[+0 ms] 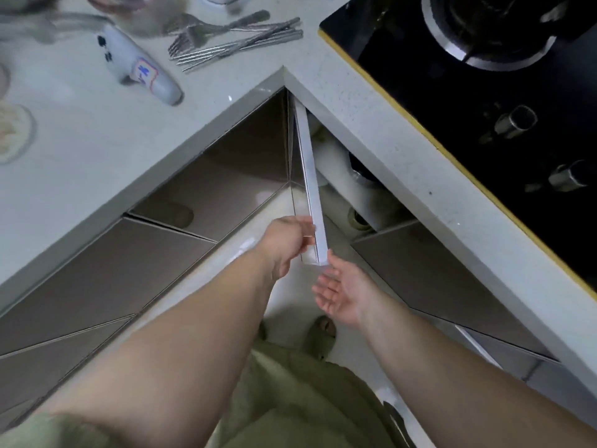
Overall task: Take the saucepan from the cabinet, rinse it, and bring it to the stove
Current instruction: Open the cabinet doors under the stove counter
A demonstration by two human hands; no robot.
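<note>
White L-shaped desk [97, 163] wraps an inner corner; on it forks [206, 27], metal chopsticks [239, 46] and a white handled utensil with a label [139, 66], all blurred. Black glass stove [484, 101] on the right run, burner ring [491, 30] and two knobs [517, 121] showing. Corner cabinet door [310, 185] swung out edge-on, standing between the hands and the opening. Inside the cabinet, under the stove side, a dark round lidded pot [360, 171] half hidden by the desk edge, cannot tell if it's the saucepan. Left hand [287, 244] grips the door's edge near its lower end, fingers curled on it. Right hand [342, 292] just below the door tip, palm up, fingers apart and relaxed, holding nothing. Both arms stretched forward, sandalled foot [321, 334] on the floor
</note>
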